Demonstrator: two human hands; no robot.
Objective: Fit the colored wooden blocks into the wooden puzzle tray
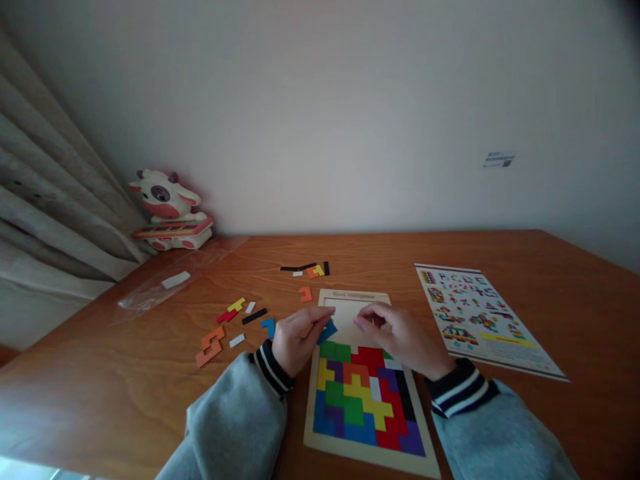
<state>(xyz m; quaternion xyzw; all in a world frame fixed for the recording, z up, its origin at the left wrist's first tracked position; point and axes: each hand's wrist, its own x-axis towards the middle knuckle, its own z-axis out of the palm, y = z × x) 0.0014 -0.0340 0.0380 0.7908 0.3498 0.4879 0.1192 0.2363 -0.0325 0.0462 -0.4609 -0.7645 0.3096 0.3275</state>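
My left hand [299, 335] is closed in a pinch on a blue puzzle piece [327, 331], held over the left side of the wooden puzzle board [370, 460]. Across from it, my right hand [400, 333] hovers above the board's right side, thumb and fingertips drawn together; whether anything is between them I cannot make out. Coloured block pieces fill the lower part of the board, among them a green piece [345, 403] and a yellow piece [369, 401]. The upper part shows bare pale wood.
Loose pieces lie left of the board, including orange pieces [210, 347], a black bar [255, 317] and another blue piece [269, 327]. More pieces [315, 271] lie behind it. A printed pattern sheet [485, 313] is at right. A cow toy keyboard [173, 213] and plastic bag [160, 287] are at left.
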